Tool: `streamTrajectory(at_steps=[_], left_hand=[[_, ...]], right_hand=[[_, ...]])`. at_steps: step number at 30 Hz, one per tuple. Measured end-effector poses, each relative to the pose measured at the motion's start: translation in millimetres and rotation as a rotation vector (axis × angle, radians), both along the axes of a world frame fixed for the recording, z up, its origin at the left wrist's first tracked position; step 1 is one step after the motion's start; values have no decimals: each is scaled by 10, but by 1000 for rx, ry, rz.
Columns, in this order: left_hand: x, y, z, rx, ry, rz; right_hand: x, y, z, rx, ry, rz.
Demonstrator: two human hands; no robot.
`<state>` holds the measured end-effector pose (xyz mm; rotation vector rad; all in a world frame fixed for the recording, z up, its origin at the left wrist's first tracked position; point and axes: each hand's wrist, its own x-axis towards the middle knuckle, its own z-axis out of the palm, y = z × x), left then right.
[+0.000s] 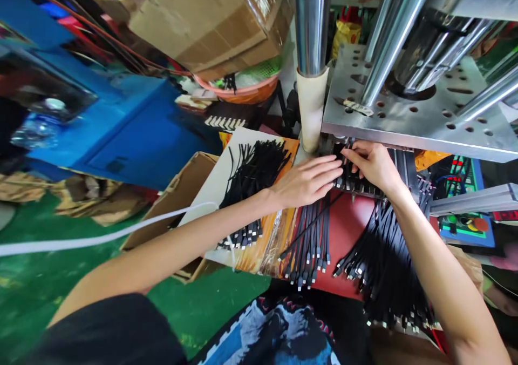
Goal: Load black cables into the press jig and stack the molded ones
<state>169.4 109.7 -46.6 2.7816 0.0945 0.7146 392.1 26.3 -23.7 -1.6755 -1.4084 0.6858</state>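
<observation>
My left hand (pixel 311 182) lies palm down with its fingers stretched out, its tips at the left end of a dark metal mould (pixel 364 186). Over the same mould, my right hand (pixel 374 164) has thumb and forefinger pinched together; what sits between them is too small to make out. Several black USB cables (pixel 309 241) run out of the mould's near side across a red surface (pixel 348 230). To the left, a bundle of black cables (pixel 259 165) rests on a white board (pixel 210 192). Another big bundle of black cables (pixel 399 268) hangs beneath my right forearm.
Just above my hands is a thick steel plate (pixel 364 122) of a press with chrome columns (pixel 311 25). A control panel (pixel 465 224) with buttons stands at right. Cardboard boxes (pixel 202 25), an orange basket (pixel 246 92) and a blue cabinet (pixel 133 133) are at left.
</observation>
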Motion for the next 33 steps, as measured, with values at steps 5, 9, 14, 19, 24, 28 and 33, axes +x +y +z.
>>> streamTrajectory(at_steps=[5,9,14,19,24,28,33], left_hand=[[-92,44,-11,229,160,-111],[-11,-24,10,244,191,-60],[26,-244,49,247,233,29],[27,-378,72,198,268,144],[3,-453,83,186,297,145],[68,-527,134,157,344,211],[365,-306,216,64,308,284]], right_hand=[[-50,27,14,17,-82,-116],[-35,7,-40,44,0,-154],[-25,68,-101,44,52,-192],[-106,-130,-36,100,-270,-358],[-225,-657,20,87,-658,-123],[-292,-628,-30,-59,-876,-116],[-216,-178,-32,-135,-996,-198]])
